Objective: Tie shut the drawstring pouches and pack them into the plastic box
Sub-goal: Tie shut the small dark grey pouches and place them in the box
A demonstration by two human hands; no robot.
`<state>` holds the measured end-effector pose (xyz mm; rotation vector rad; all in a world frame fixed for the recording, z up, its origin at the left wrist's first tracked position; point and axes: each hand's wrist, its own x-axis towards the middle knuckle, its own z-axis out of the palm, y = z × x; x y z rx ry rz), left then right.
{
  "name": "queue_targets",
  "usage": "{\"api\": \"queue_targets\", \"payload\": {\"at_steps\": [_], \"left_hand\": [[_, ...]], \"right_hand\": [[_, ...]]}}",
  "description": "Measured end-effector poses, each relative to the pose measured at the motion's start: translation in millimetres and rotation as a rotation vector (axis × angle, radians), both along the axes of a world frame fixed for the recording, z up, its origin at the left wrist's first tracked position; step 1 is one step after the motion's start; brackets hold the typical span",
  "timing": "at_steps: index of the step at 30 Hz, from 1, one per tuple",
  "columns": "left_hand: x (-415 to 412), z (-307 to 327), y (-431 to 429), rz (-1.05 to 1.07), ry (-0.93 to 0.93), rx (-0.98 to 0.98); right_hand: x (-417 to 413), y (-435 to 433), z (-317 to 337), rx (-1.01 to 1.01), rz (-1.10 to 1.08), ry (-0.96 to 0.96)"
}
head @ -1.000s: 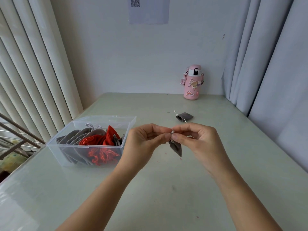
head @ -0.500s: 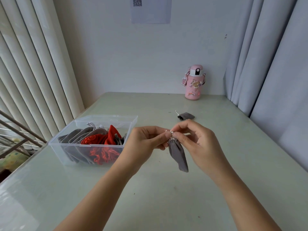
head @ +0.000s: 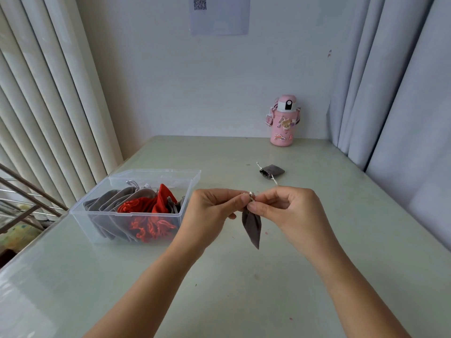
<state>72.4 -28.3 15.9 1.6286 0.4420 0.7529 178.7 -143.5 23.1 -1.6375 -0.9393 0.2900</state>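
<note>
A grey drawstring pouch (head: 251, 225) hangs long-axis down above the table (head: 244, 289), its cinched neck pinched between the fingertips of the left hand (head: 212, 211) and right hand (head: 290, 211), which meet at its cord. The clear plastic box (head: 136, 215), part-filled with grey and red pouches, sits just left of the left hand. Another grey pouch (head: 271, 171) lies beyond; a pink bottle (head: 283, 121) stands by the wall.

No words or numbers can be read. A QR-style code (head: 199, 2) stands at the top of a pale sheet (head: 219, 20) on the wall (head: 170, 81), above and left of the pink bottle (head: 283, 132). The bottle's cartoon stickers (head: 286, 124) show no legible lettering.
</note>
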Motion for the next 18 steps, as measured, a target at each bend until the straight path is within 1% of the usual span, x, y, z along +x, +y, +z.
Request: {"api": "queue_targets", "payload": {"at_steps": [4, 7, 9, 13, 16, 18], "left_hand": [[2, 0, 0, 0.008, -0.011, 0.01], [2, -1, 0, -0.006, -0.032, 0.015], [2, -1, 0, -0.038, -0.041, -0.002], [1, 0, 2, -0.133, -0.069, -0.11], [0, -1, 1, -0.185, -0.089, -0.185], [0, 0, 0, -0.208, -0.095, -0.222]], "right_hand": [[-2, 3, -3, -0.007, -0.078, -0.081], [-3, 4, -4, -0.018, -0.04, -0.049], [-1, 3, -3, -0.035, 0.027, 0.03], [8, -1, 0, -0.05, 0.213, 0.216], [13, -2, 0, 0.007, 0.344, 0.349], [15, -2, 0, 0.037, 0.396, 0.404]]}}
